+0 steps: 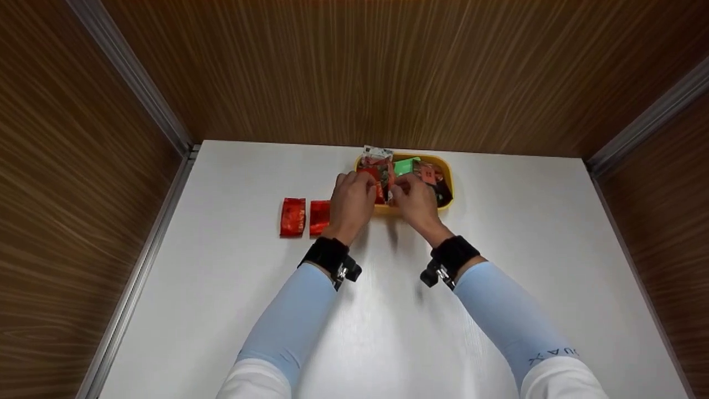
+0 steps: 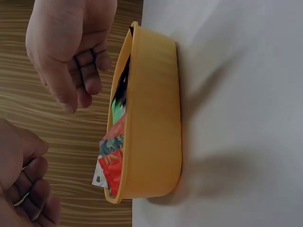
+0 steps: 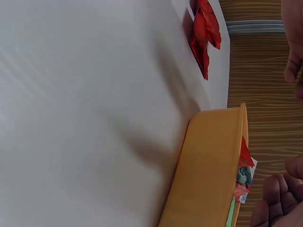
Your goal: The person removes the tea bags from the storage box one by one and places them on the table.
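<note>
A yellow plastic bin full of small packets stands near the back of the white table. My left hand is over its front left part, beside a red packet. Over the middle of the bin is my right hand, near a red-and-green packet. In the left wrist view both hands hover above the rim, fingers loosely bent and nothing between them. A green packet and an orange-brown packet lie further right in the bin. A whitish packet sticks up at the back left.
Two red packets lie on the table left of the bin: one red packet in full view, the other red packet partly behind my left hand. A wood-grain panel rises behind the table, with more panels at both sides.
</note>
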{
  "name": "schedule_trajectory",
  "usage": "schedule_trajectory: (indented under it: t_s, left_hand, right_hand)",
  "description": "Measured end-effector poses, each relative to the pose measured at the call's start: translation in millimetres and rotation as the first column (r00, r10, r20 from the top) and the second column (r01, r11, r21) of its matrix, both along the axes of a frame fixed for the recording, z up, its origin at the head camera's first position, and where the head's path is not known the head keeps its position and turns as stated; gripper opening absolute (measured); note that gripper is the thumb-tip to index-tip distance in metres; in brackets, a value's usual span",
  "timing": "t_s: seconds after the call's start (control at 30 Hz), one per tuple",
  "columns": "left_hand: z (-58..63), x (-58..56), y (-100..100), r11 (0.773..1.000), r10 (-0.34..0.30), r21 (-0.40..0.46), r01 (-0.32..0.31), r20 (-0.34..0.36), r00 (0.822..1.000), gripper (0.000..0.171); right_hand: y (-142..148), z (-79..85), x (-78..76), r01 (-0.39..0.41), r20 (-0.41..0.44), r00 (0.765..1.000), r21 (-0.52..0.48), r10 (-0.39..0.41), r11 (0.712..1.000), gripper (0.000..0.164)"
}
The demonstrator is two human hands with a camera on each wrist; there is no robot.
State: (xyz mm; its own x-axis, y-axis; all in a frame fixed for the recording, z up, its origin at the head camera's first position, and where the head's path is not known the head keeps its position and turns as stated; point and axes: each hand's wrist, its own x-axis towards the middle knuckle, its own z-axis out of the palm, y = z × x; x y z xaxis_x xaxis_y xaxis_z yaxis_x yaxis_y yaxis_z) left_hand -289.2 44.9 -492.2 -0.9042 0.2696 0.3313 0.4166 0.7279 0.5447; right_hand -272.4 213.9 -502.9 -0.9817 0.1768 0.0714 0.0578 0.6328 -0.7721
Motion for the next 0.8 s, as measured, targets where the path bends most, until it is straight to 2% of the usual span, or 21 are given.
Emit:
schedule_trajectory:
  t_s: [0.17, 0.43, 0.6, 0.8]
  left_hand:
    - [-8.6, -3.2, 7.6, 0.995, -0.006, -0.101, 0.006, -0.002, 1.0, 0.014]
    - [-30.4, 1.2, 12.1, 0.969, 0.014, -0.246, 0.014, 0.111, 0.994, 0.028]
    - [-36.3, 4.1, 10.8, 0.97, 0.01, -0.242, 0.027, 0.15, 0.989, 0.03]
    - [-38.3, 2.6, 11.9, 0.972, -0.003, -0.23, 0.035, 0.138, 0.99, 0.028]
  right_hand:
    - [-5.9, -0.6, -14.5, -0.015, 0.028, 1.0, 0.058, 0.014, 0.998, 0.026]
    - [-18.3, -21.4, -23.7, -0.037, 0.111, 0.994, 0.138, 0.021, 0.99, 0.023]
    - [-25.0, -28.7, -24.1, -0.017, 0.144, 0.989, 0.234, -0.018, 0.972, 0.027]
    - [-28.6, -27.3, -24.4, -0.008, 0.169, 0.985, 0.296, -0.044, 0.955, 0.032]
